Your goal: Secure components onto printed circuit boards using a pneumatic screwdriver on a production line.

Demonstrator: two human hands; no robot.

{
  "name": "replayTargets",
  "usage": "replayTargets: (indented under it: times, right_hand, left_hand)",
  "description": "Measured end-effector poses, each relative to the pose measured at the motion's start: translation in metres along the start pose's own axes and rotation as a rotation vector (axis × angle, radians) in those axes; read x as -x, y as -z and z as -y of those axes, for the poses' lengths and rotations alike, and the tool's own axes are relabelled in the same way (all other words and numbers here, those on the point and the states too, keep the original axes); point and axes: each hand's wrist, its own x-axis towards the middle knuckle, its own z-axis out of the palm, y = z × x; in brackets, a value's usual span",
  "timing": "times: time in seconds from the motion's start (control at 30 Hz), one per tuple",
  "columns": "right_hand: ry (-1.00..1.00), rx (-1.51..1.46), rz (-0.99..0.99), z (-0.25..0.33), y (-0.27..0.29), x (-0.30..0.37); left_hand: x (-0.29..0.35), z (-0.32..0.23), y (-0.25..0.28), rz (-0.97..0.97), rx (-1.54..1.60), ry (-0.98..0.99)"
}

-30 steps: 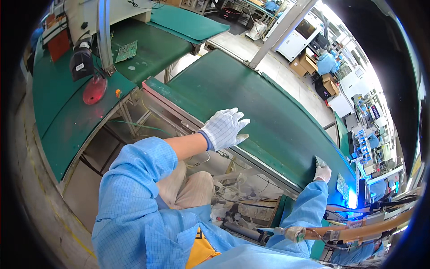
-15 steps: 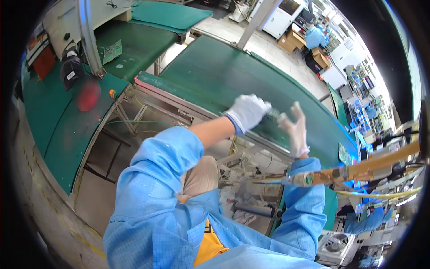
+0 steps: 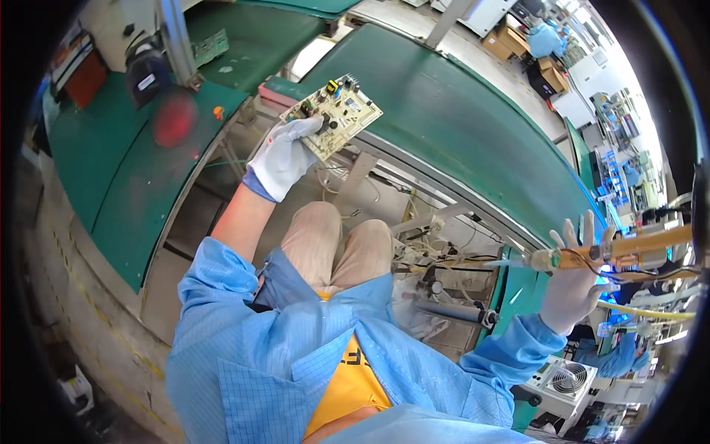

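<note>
Gripped by its near corner, a cream circuit board [image 3: 351, 118] with components standing on it is in my gloved left hand [image 3: 282, 159]. The board is tilted above the near edge of the green conveyor belt [image 3: 444, 111]. To the far right, my gloved right hand [image 3: 568, 292] is open, fingers spread upward. A tan rod-shaped arm [image 3: 636, 248] with a pale pointed tip [image 3: 506, 263] passes in front of that hand. Whether the hand touches the rod I cannot tell.
Left of me stands a green-topped table [image 3: 111, 177] with a blurred red spot over it. Another circuit board [image 3: 211, 47] lies on a green surface behind a metal post [image 3: 174, 41]. A fan unit [image 3: 568, 377] sits low at right. A person in blue [image 3: 546, 38] is far off.
My hands have parted from close together over the belt. The left moved left and now shows the circuit board; the right moved right and nearer, beside the rod. The view has shifted.
</note>
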Motion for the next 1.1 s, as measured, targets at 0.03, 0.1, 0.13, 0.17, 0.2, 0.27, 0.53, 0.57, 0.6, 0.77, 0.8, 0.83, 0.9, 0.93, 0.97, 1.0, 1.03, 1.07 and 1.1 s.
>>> replayTargets:
  times: [0.03,0.1,0.13,0.17,0.2,0.27,0.53,0.57,0.6,0.77,0.8,0.83,0.9,0.93,0.97,1.0,1.03,1.07,1.1]
  right_hand:
    - [0.032,0.06,0.027,-0.002,-0.016,0.004]
    - [0.03,0.159,-0.077,-0.004,-0.053,0.009]
    - [0.034,0.266,-0.188,-0.005,-0.066,0.011]
    - [0.044,0.192,-0.235,-0.008,-0.071,0.009]
    - [0.039,0.181,-0.209,-0.01,-0.067,0.009]
    - [-0.016,0.128,-0.15,-0.01,-0.06,0.007]
    - [-0.027,0.11,-0.241,-0.017,-0.094,0.003]
    - [-0.03,0.105,-0.229,-0.018,-0.097,0.002]
    - [-0.035,0.088,-0.257,-0.017,-0.099,0.0]
    - [-0.02,0.079,-0.321,-0.016,-0.106,0.0]
    - [-0.005,0.062,-0.317,-0.016,-0.105,0.0]
    - [0.01,0.045,-0.313,-0.017,-0.104,-0.001]
    - [0.01,0.024,-0.283,-0.023,-0.097,-0.004]
    - [0.014,0.005,-0.257,-0.025,-0.095,-0.005]
    - [0.014,0.009,-0.262,-0.024,-0.095,-0.005]
    - [0.019,0.046,-0.278,-0.021,-0.097,-0.004]
    - [0.024,0.082,-0.292,-0.02,-0.099,-0.004]
    - [0.022,0.081,-0.291,-0.02,-0.1,-0.005]
    - [0.03,0.091,-0.291,-0.02,-0.1,-0.005]
  left_hand:
    - [0.012,-0.007,0.018,0.007,-0.034,-0.006]
    - [0.039,-0.029,0.024,-0.046,-0.061,-0.038]
    - [0.052,-0.04,0.028,-0.061,-0.066,-0.051]
    - [0.066,-0.05,0.034,-0.083,-0.074,-0.069]
    - [0.081,-0.058,0.029,-0.105,-0.077,-0.089]
    - [0.1,-0.067,0.022,-0.149,-0.109,-0.234]
    - [0.164,-0.133,0.048,-0.258,-0.234,-0.3]
    - [0.168,-0.136,0.053,-0.274,-0.239,-0.312]
    - [0.172,-0.139,0.059,-0.29,-0.244,-0.323]
    - [0.169,-0.149,0.079,-0.293,-0.222,-0.361]
    - [0.169,-0.151,0.085,-0.336,-0.191,-0.326]
    - [0.169,-0.152,0.091,-0.379,-0.161,-0.289]
    - [0.171,-0.153,0.104,-0.391,-0.142,-0.305]
    - [0.173,-0.152,0.107,-0.398,-0.122,-0.317]
    - [0.17,-0.152,0.106,-0.396,-0.122,-0.311]
    - [0.168,-0.153,0.102,-0.397,-0.126,-0.302]
    - [0.167,-0.154,0.1,-0.399,-0.131,-0.294]
    - [0.168,-0.155,0.098,-0.401,-0.132,-0.295]
    - [0.169,-0.157,0.096,-0.404,-0.129,-0.294]
